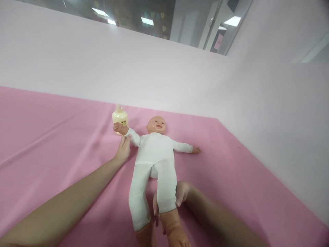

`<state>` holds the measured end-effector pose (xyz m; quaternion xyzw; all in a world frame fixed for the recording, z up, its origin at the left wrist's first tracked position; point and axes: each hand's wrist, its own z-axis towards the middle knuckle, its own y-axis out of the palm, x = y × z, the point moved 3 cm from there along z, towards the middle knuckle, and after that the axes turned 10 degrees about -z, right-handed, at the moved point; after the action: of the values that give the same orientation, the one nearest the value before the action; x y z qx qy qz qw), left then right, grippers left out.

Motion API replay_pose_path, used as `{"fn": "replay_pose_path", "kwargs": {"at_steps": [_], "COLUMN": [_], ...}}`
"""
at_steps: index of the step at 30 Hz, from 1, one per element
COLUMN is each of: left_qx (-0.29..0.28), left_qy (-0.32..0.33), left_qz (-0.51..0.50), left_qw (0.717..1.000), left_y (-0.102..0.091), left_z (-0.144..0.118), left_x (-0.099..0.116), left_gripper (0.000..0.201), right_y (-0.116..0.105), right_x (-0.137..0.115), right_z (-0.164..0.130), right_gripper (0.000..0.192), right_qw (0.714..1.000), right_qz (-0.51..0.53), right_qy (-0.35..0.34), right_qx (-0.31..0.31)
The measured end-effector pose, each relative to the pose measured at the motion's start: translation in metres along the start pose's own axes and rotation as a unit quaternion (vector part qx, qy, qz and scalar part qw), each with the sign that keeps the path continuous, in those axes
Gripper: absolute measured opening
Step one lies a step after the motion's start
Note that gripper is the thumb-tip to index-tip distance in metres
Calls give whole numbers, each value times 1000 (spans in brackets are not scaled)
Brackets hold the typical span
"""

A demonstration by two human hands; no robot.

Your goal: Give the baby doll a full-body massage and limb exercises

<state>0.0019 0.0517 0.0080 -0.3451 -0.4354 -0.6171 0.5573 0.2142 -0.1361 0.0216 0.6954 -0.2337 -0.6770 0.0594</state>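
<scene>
A baby doll (155, 151) with a white cloth body lies face up on the pink sheet, its head toward the wall and its bare feet toward me. My left hand (124, 148) grips the doll's sleeve near the wrist, and that arm is raised off the sheet. Under the doll's lower leg, on the right side of the view, my right hand (182, 192) is wrapped round from behind, with fingertips showing on both sides. Most of its palm is hidden by the leg. The doll's other arm lies stretched out to the right.
A pale yellow bottle (120, 118) with a clear top stands behind the doll's raised hand. The pink sheet (64, 137) covers the surface, with folds at the left. White walls (102, 68) border the back and right. A window (154, 20) with reflected lights is above.
</scene>
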Motion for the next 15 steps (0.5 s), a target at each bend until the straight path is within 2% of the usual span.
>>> {"fn": "replay_pose_path", "kwargs": {"at_steps": [2,4,9,12,15], "left_qx": [-2,-8,-32,-70,-119], "left_qy": [-7,-3,17,33,46], "left_qz": [-1,0,49,52,61], "left_qw": [1000,1000,998,996,990], "left_y": [-2,-3,0,5,9], "left_z": [1,2,-2,-6,-10], "left_x": [-5,-7,-2,5,10], "left_gripper": [51,51,49,48,48], "right_y": [1,2,2,-2,-6], "right_x": [1,1,6,11,10], "right_z": [1,3,4,4,6], "right_gripper": [68,72,73,72,67], "right_qw": [998,995,996,996,993], "right_qz": [19,28,49,61,72], "right_qy": [2,-5,-28,-47,-95], "right_qx": [-67,-94,-74,-41,-22]}}
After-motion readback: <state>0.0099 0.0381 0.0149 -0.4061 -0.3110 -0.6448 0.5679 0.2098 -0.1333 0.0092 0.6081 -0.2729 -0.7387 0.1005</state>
